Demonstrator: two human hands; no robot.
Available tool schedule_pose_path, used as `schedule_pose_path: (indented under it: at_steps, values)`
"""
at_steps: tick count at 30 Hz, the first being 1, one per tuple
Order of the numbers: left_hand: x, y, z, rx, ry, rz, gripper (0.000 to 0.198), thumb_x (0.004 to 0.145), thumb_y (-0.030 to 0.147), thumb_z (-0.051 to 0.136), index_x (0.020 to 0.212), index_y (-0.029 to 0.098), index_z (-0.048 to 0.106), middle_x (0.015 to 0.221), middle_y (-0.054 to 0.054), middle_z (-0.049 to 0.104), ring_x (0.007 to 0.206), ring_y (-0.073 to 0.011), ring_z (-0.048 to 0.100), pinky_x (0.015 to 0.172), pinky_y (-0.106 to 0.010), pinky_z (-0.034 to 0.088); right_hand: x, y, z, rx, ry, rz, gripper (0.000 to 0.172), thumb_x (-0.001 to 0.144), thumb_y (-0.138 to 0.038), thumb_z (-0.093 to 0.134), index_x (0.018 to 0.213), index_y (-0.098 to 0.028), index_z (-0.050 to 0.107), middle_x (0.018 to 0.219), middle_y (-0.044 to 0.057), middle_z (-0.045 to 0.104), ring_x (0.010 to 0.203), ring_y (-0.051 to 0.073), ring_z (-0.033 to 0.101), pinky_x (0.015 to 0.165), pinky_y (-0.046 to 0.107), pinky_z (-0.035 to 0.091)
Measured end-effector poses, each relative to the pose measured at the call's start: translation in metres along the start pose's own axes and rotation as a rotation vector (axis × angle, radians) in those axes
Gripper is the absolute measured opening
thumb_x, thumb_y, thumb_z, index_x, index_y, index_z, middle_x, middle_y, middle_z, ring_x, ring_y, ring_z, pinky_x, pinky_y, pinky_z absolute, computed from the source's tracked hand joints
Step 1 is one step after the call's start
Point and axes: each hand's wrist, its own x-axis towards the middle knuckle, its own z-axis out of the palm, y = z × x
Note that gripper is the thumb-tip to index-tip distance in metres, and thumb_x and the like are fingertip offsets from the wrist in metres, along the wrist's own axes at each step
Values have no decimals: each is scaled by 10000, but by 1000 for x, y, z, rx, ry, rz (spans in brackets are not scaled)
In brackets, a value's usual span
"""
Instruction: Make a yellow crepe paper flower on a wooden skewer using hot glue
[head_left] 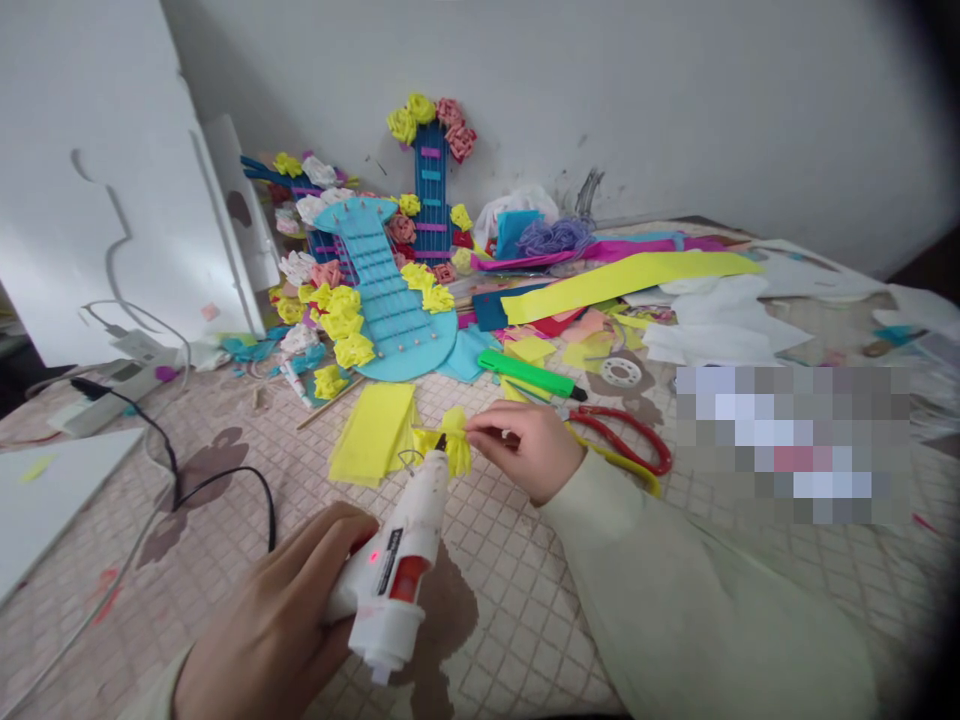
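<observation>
My left hand (289,605) is wrapped round the handle of a white hot glue gun (405,545), whose small red light glows. The gun's nozzle points away from me and meets a crumpled yellow crepe paper piece (456,428). That paper is pinched between the thumb and fingers of my right hand (529,445). A flat stack of yellow paper (373,432) lies just left of the nozzle. Close to my right hand are red-handled scissors (626,432) and a green utility knife (529,373). The fingertips of my left hand are partly hidden by the gun.
Behind stands a light-blue guitar-shaped board (397,290) with yellow paper flowers, and a dark-blue one (431,190) leans on the wall. A tape roll (621,370), yellow paper strip (637,283) and white paper (731,320) lie right. A power strip (112,395) and cables lie left.
</observation>
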Motion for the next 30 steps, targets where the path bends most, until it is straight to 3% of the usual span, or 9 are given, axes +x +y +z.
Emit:
schedule_pose_path:
  at_steps: [12,17,22,30]
  values:
    - [-2,6,4,-89,59,-169,194,693,226,433,877,262,485,820,-30,616,708,-212,585,569,-274,432,1,-2,-1,10,-6,-6,104,741,-158,558,756,-155,661,735,32,658,593,98,546,506,195,396]
    - [0,0,1,-31,30,-62,260,665,184,472,916,251,477,800,-19,622,674,-199,595,539,-254,447,0,-2,0,3,-8,-10,109,743,-157,554,751,-145,663,730,36,658,590,99,545,516,199,401]
    - [-1,-3,3,-32,64,-10,307,683,190,458,981,262,443,798,-43,612,663,-220,592,523,-280,454,1,-1,0,-7,-7,-17,111,742,-159,558,755,-134,666,727,42,659,579,98,538,522,202,401]
    - [-5,-6,7,51,7,42,326,714,238,429,1036,255,383,808,-65,584,675,-228,584,517,-283,460,0,-1,0,-4,-1,-14,111,741,-160,563,761,-137,669,725,43,660,584,102,541,523,204,401]
